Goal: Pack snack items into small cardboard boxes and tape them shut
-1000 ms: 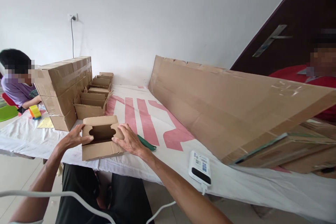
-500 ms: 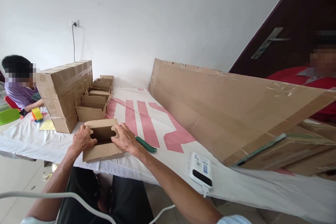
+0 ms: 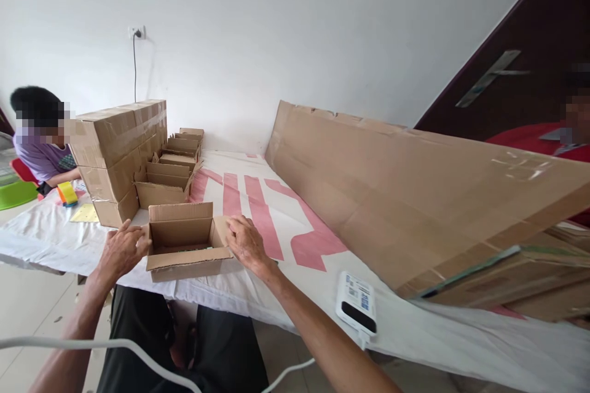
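Note:
A small cardboard box (image 3: pixel 187 269) stands at the table's near edge with its top flaps spread apart. Its far flap rises upright, and something printed or dark shows low inside. At its left side my left hand (image 3: pixel 123 250) has fingers and thumb closed on the left flap. My right hand (image 3: pixel 249 243) pinches the right flap the same way. Behind the box is a row of other open cardboard boxes (image 3: pixel 162 195). The green object beside the box is almost wholly hidden under my right forearm.
Taped cartons (image 3: pixel 108 141) are stacked at the left. A large cardboard sheet (image 3: pixel 391 196) leans along the right. A white device (image 3: pixel 357 301) with a cable lies near the front edge. A tape roll (image 3: pixel 67 193) is at far left. Two other people sit at either side.
Both my hands have moved apart, drawing the side flaps outward. The box's top now stands wide, and its far flap is upright. The view has shifted slightly.

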### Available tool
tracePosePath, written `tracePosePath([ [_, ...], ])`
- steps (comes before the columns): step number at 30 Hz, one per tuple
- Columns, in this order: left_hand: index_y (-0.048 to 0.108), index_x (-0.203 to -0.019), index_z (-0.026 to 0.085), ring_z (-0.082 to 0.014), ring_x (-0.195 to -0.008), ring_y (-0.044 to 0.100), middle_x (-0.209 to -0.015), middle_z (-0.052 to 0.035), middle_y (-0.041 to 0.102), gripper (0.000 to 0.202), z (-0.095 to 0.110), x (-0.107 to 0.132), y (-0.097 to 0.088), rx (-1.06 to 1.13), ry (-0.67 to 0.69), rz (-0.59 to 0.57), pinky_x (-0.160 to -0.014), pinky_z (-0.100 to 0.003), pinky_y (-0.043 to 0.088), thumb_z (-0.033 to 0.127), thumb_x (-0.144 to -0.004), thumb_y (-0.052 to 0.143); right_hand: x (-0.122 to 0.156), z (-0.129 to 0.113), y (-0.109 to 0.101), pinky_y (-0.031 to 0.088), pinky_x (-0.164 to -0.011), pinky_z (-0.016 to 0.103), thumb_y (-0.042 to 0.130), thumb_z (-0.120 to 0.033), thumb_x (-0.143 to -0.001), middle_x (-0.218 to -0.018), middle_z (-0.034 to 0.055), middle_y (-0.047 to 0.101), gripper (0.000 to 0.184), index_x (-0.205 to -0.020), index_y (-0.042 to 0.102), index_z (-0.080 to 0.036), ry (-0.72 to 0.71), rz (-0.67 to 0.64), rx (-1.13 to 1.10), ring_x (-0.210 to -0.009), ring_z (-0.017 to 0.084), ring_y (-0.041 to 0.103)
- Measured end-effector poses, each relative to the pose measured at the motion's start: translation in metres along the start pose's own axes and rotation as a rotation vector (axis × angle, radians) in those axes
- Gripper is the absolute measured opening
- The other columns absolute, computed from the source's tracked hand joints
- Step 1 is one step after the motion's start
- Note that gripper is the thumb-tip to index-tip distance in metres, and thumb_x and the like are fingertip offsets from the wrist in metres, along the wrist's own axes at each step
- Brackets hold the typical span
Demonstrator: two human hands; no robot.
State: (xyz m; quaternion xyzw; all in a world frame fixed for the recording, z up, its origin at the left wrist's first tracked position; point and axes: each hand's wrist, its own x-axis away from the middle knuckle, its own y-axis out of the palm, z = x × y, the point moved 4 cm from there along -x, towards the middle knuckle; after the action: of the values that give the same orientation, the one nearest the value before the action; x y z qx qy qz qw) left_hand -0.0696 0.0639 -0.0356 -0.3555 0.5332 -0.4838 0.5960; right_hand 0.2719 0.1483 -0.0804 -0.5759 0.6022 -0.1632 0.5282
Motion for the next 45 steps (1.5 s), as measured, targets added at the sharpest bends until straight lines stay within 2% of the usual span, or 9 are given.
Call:
tracePosePath([
  [5, 0.068, -0.139, 0.02, -0.0384, -0.127, 0.071, -0.141, -0.0168, 0.069, 0.065, 0.008, 0.009, 0.023, 0.263, -0.078, -0.039, -0.111, -0.056, 0.055, 0.066, -0.093, 0.067, 0.005, 0.01, 0.016, 0.055, -0.102, 0.038, 0.05, -0.021, -0.1, -0.11, 0.0096, 0.079, 0.032, -0.108, 0.081, -0.023, -0.054, -0.083, -0.15, -0.11, 0.025, 0.07],
  [10, 0.049, -0.162, 0.024, -0.0404, -0.142, 0.061, -0.155, -0.0179, 0.056, 0.092, 0.009, 0.022, 0.031, 0.416, -0.022, -0.008, -0.117, -0.059, 0.053, 0.069, -0.086, 0.076, 0.004, 0.002, 0.0, 0.054, -0.098, 0.038, 0.057, -0.019, -0.097, -0.105, 0.0094, 0.078, 0.021, -0.094, 0.077, -0.023, -0.093, -0.03, -0.103, -0.105, 0.026, 0.069],
  [12, 0.058, -0.155, 0.025, -0.044, -0.148, 0.055, -0.162, -0.0192, 0.05, 0.088, 0.008, 0.025, 0.034, 0.399, 0.024, -0.017, -0.119, -0.063, 0.05, 0.068, -0.082, 0.082, 0.005, -0.01, -0.01, 0.054, -0.098, 0.039, 0.059, -0.015, -0.096, -0.106, 0.0094, 0.077, 0.019, -0.091, 0.075, -0.023, -0.176, 0.002, -0.066, -0.106, 0.026, 0.068],
  [15, 0.078, -0.125, 0.025, -0.0467, -0.151, 0.051, -0.17, -0.0182, 0.041, 0.06, 0.007, 0.029, 0.037, 0.376, 0.116, -0.03, -0.12, -0.064, 0.051, 0.067, -0.083, 0.084, 0.011, -0.033, -0.019, 0.053, -0.099, 0.039, 0.06, -0.014, -0.099, -0.104, 0.0089, 0.076, 0.018, -0.091, 0.073, -0.022, -0.334, -0.053, -0.03, -0.107, 0.025, 0.067],
  [19, 0.08, -0.1, 0.022, -0.0452, -0.155, 0.048, -0.176, -0.0159, 0.035, 0.039, 0.011, 0.045, 0.036, 0.372, 0.218, 0.045, -0.123, -0.062, 0.05, 0.06, -0.089, 0.082, 0.022, -0.051, -0.021, 0.053, -0.092, 0.035, 0.063, -0.017, -0.103, -0.1, 0.0073, 0.075, 0.014, -0.096, 0.075, -0.021, -0.41, -0.224, 0.037, -0.101, 0.023, 0.069],
  [24, 0.08, -0.097, 0.021, -0.0464, -0.16, 0.04, -0.182, -0.0137, 0.028, 0.028, 0.027, 0.075, 0.033, 0.316, 0.296, 0.186, -0.125, -0.064, 0.046, 0.049, -0.094, 0.081, 0.027, -0.065, -0.026, 0.053, -0.089, 0.032, 0.061, -0.018, -0.105, -0.108, 0.008, 0.075, 0.016, -0.107, 0.077, -0.021, -0.414, -0.374, 0.074, -0.103, 0.022, 0.071],
  [28, 0.079, -0.094, 0.022, -0.0464, -0.163, 0.035, -0.184, -0.0102, 0.023, 0.025, 0.035, 0.087, 0.033, 0.307, 0.287, 0.21, -0.127, -0.064, 0.044, 0.047, -0.096, 0.079, 0.023, -0.074, -0.024, 0.053, -0.087, 0.034, 0.062, -0.018, -0.104, -0.111, 0.0093, 0.075, 0.017, -0.112, 0.077, -0.021, -0.389, -0.468, 0.094, -0.102, 0.024, 0.072],
  [37, 0.079, -0.093, 0.022, -0.0479, -0.164, 0.034, -0.183, -0.0094, 0.028, 0.023, 0.037, 0.086, 0.031, 0.322, 0.243, 0.169, -0.128, -0.066, 0.044, 0.045, -0.093, 0.081, 0.008, -0.077, 0.018, 0.055, -0.097, 0.039, 0.085, -0.027, -0.087, -0.12, 0.0141, 0.075, 0.022, -0.106, 0.075, -0.02, -0.366, -0.641, 0.119, -0.114, 0.033, 0.073],
  [45, 0.079, -0.096, 0.022, -0.0456, -0.165, 0.032, -0.183, -0.012, 0.026, 0.025, 0.032, 0.076, 0.031, 0.343, 0.242, 0.132, -0.129, -0.063, 0.041, 0.047, -0.092, 0.082, -0.014, -0.09, 0.05, 0.06, -0.091, 0.037, 0.082, -0.017, -0.08, -0.117, 0.0189, 0.081, 0.021, -0.1, 0.082, -0.016, -0.314, -0.869, 0.308, -0.112, 0.033, 0.079],
])
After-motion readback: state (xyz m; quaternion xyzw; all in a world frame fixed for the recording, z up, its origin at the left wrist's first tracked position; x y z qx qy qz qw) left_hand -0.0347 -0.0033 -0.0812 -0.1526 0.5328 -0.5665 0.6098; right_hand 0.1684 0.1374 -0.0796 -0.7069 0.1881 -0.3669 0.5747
